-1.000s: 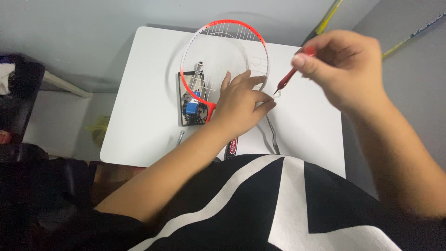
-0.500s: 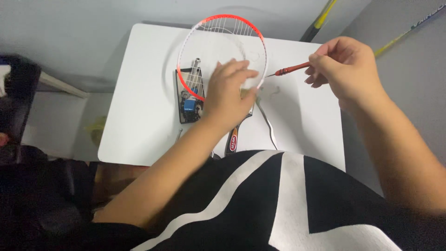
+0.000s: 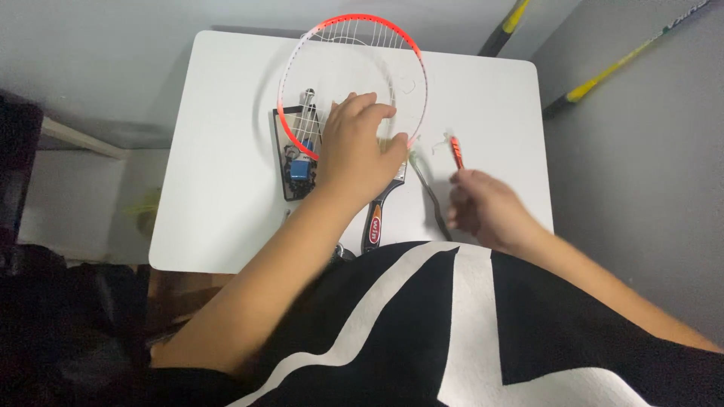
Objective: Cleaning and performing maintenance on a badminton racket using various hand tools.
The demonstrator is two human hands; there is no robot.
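A racket with an orange and white frame lies on the white table; its black handle points toward me. My left hand presses on the lower part of the racket head, with the fingers curled over the frame's right side. A small orange-handled tool lies on the table to the right of the racket. My right hand is blurred, just below the tool, with the fingers loose and nothing between them.
A black tray holding a blue part sits under the racket's left side. A grey cord trails off the table's front. Two yellow-and-black racket shafts lean against the grey wall at right.
My right hand dropped from above the table toward its front edge, and the orange tool it held now lies on the table. My left hand stayed on the racket head.
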